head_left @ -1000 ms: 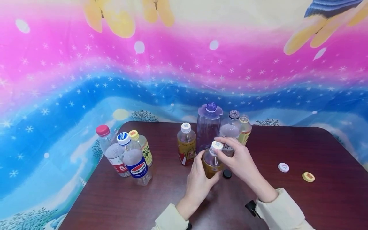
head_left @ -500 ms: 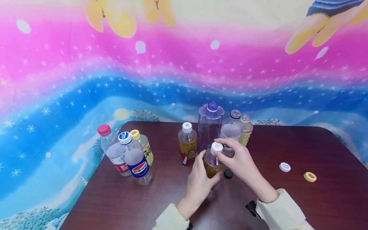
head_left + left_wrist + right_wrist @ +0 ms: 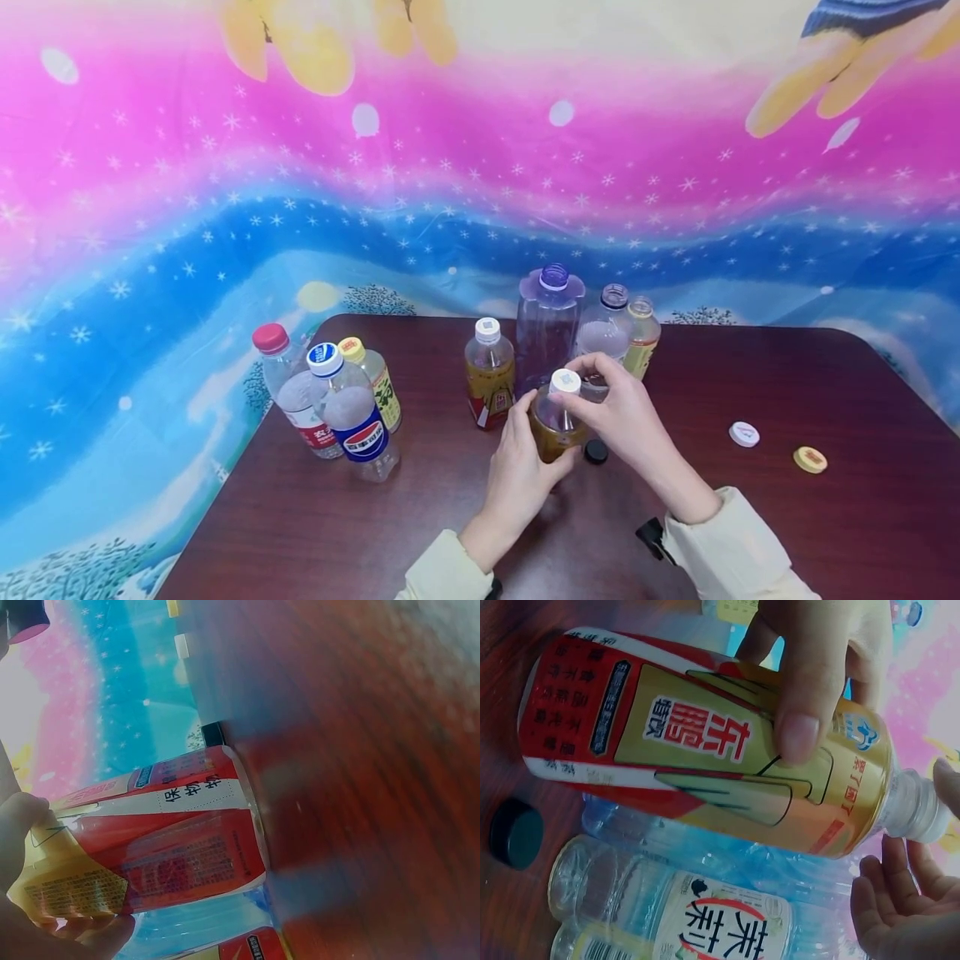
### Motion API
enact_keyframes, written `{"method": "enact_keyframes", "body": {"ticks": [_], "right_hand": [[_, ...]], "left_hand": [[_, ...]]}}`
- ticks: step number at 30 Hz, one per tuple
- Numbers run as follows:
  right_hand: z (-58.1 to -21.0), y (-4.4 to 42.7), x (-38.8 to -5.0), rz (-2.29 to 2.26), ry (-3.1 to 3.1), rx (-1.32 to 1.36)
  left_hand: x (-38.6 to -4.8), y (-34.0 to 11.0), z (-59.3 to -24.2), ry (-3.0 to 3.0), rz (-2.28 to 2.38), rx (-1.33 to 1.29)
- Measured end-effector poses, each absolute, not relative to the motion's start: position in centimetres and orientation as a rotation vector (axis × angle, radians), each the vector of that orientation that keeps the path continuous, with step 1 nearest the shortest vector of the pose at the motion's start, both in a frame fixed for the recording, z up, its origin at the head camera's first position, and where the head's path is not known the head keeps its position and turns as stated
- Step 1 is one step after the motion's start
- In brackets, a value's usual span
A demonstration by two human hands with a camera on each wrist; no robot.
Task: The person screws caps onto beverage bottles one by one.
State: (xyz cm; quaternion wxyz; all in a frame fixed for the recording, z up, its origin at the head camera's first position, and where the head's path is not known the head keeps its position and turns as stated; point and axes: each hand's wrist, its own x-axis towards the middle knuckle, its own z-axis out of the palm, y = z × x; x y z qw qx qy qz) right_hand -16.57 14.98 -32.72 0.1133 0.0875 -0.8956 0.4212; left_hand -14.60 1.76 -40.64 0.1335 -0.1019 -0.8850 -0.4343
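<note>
My left hand grips a red-and-gold drink bottle round its upper body. In the head view it stands in front of the purple bottle; its base is hidden there, but the left wrist view has it on or close to the tabletop. On top, my right hand pinches the white cap between thumb and fingers. From the right wrist view, the cap sits on the bottle's neck. A black cap lies on the table just right of the bottle.
A matching capped bottle stands left of an uncapped purple bottle. Two more uncapped bottles are behind my right hand. At left stand red-capped, blue-and-white-capped and yellow-capped bottles. White and yellow caps lie at right.
My right hand's fingers have shifted a little around the white cap, bending more, and its wrist has risen slightly. My left hand keeps its grip on the bottle.
</note>
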Motion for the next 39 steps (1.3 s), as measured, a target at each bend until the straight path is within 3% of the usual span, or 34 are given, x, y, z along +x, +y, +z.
{"method": "enact_keyframes", "body": {"ticks": [9,23,32,39], "right_hand": [[-33.0,16.1,-16.2,1.167,-2.647,0.480],[-32.8,16.0,-16.4,1.283,-2.673,0.316],[-33.1,16.2,-16.3,1.245,-2.647,0.602],[-32.7,16.5,-16.3,1.255,-2.688,0.488]], "left_hand": [[-14.6,1.8,-40.6,-2.560,-1.266,-0.294],[-14.6,1.7,-40.7,-2.558,-1.266,-0.308],[-14.6,1.7,-40.7,-2.568,-1.276,-0.303],[-14.7,1.7,-40.7,-2.565,-1.274,-0.312]]}}
